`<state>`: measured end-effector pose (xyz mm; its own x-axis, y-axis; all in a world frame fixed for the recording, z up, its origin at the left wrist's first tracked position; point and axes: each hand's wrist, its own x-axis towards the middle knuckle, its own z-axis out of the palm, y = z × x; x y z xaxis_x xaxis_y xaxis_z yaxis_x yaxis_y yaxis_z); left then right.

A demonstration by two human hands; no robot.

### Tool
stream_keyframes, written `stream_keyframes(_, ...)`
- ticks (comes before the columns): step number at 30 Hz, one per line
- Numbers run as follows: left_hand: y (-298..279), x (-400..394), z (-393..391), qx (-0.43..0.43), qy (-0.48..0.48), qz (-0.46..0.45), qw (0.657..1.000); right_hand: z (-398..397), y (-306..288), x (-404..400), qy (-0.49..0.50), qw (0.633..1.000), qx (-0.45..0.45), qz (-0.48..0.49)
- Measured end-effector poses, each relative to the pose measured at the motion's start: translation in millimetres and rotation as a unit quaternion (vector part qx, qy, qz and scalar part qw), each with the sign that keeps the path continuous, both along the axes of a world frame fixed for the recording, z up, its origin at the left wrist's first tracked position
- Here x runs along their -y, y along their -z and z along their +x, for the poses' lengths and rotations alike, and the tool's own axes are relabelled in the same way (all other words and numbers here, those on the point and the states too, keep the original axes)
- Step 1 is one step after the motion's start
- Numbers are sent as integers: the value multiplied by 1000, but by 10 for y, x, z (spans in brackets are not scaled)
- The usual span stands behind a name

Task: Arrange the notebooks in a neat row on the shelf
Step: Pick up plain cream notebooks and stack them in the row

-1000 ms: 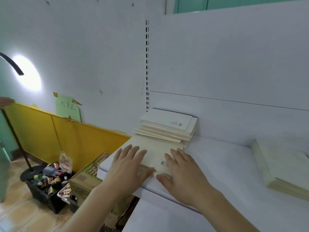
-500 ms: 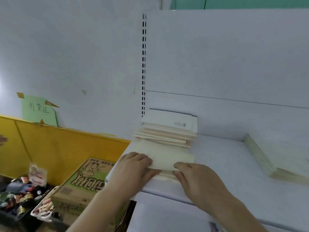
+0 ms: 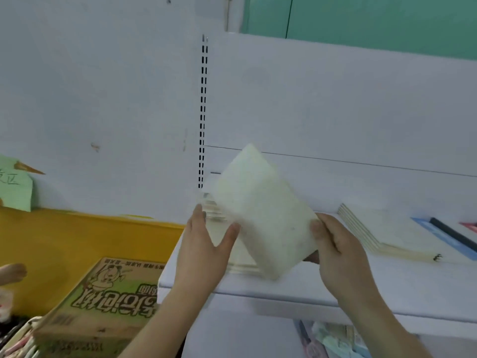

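Observation:
A cream notebook (image 3: 260,210) is tilted up off the white shelf (image 3: 296,288), blurred by motion. My right hand (image 3: 335,251) grips its lower right edge, thumb on the cover. My left hand (image 3: 206,241) touches its left edge with spread fingers, thumb against the cover. Under it lie more cream notebooks (image 3: 240,262) flat on the shelf, and a small stack (image 3: 213,206) shows behind my left fingers near the back panel. Another flat stack of notebooks (image 3: 382,231) lies to the right.
Blue and red books (image 3: 444,236) lie at the shelf's far right. A slotted upright (image 3: 203,112) marks the shelf's left end. Below left stand a printed cardboard box (image 3: 103,298) and a yellow partition (image 3: 77,244). Items fill the lower shelf (image 3: 327,339).
The top notebook, pressed flat under both hands a second ago, is now lifted and tilted up, held at its edges. The view has shifted right.

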<state>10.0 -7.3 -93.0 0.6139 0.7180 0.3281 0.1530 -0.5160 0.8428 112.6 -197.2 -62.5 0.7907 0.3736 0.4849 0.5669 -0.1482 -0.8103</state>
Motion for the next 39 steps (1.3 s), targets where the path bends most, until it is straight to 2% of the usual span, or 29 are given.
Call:
stream_keyframes(2, 6, 74, 40, -2, 86, -132, 988, -105, -45, -48, -39, 988, -121, 89)
stream_keyframes(4, 20, 186, 71, 76, 165, -295, 938, -158, -66, -78, -62, 973, -186, 123)
stream_keyframes(5, 23, 215, 78, 119, 170, -339, 918, -163, -61, -87, -72, 967, -210, 125)
stream_keyframes(7, 28, 201, 72, 178, 122, -320, 923, -126, -22, -98, -88, 969, -214, 87)
stream_keyframes(10, 13, 100, 27, 192, 58, -193, 961, 47, 93, -103, -75, 992, -88, -51)
stream_keyframes(12, -2, 18, -40, 192, 29, -147, 970, 183, 181, -149, -56, 988, -13, -141)
stream_keyframes(15, 20, -130, -140, 190, 4, -153, 970, 320, 382, -325, -66, 936, 107, -328)
stream_keyframes(18, 74, -216, -239, 174, -18, -143, 974, 334, 548, -475, -128, 864, 166, -458)
stream_keyframes(23, 111, -279, -311, 167, -31, -145, 975, 298, 459, -499, -80, 830, 319, -451)
stream_keyframes(26, 105, -301, -322, 168, -34, -143, 975, 293, 400, -416, -83, 845, 310, -428)
stream_keyframes(29, 55, -329, -337, 184, -46, -144, 971, 369, 253, -242, -31, 838, 340, -425)
stream_keyframes(35, -96, -354, -275, 201, -62, -130, 969, 498, -131, 225, -12, 928, 237, -288)
stream_keyframes(39, -105, -239, -173, 194, -26, -134, 972, 362, -277, 343, -17, 987, 73, -140)
